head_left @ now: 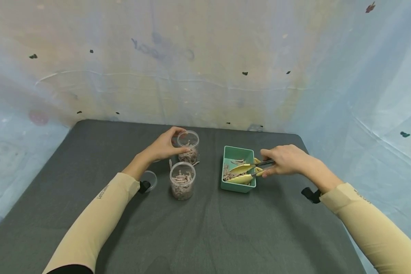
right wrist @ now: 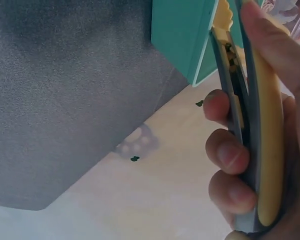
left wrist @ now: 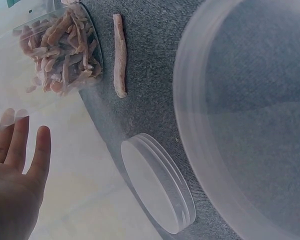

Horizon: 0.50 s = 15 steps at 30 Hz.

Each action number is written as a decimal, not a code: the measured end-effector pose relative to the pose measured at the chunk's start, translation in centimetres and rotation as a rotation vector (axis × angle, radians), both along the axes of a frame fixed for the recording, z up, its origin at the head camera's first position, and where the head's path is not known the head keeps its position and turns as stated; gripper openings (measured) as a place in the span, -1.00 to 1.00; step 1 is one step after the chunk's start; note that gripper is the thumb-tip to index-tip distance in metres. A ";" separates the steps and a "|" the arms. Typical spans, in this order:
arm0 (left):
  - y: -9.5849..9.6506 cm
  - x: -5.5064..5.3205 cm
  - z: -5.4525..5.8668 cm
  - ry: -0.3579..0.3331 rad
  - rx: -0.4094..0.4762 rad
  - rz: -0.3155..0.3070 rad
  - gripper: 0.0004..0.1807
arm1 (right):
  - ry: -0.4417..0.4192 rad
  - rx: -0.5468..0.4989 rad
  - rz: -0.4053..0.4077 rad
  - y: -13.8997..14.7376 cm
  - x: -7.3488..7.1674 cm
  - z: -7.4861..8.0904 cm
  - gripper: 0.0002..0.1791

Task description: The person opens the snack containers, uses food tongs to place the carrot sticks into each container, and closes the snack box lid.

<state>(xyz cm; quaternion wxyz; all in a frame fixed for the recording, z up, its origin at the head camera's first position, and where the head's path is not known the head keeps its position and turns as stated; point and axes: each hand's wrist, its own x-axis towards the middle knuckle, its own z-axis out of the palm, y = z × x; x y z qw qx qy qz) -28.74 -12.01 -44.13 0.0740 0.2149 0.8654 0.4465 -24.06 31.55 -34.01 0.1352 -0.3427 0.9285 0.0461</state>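
My left hand (head_left: 162, 146) holds the farther clear plastic jar (head_left: 188, 141) by its upper side, thumb in front and fingers behind. Short pinkish-brown strips (left wrist: 65, 50) fill the lower part of that jar. Just nearer stands a second clear jar (head_left: 182, 180), also with strips inside and its top uncovered. My right hand (head_left: 285, 160) grips yellow-tipped tongs (right wrist: 270, 145) by the handles. Their two tips are spread apart inside the green tray (head_left: 238, 188), over more strips (head_left: 229, 175) lying at its near left.
A clear round lid (head_left: 150, 179) lies by the left wrist, and another lid (left wrist: 157, 182) shows farther back in the left wrist view. One loose strip (left wrist: 120, 55) lies on the dark table (head_left: 205, 236) beside the held jar. A patterned sheet (head_left: 191, 76) hangs behind the table.
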 end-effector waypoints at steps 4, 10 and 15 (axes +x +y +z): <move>0.0 0.0 0.0 0.002 0.001 -0.001 -0.12 | -0.004 -0.035 0.008 0.3 -0.2 -0.2 -0.50; 0.0 -0.1 -0.1 0.006 0.001 0.000 -0.12 | -0.013 -0.076 0.010 0.6 -0.2 -0.3 -0.52; 0.0 -0.1 -0.1 0.002 0.004 0.000 -0.13 | -0.029 -0.094 -0.009 0.9 0.0 -0.3 -0.54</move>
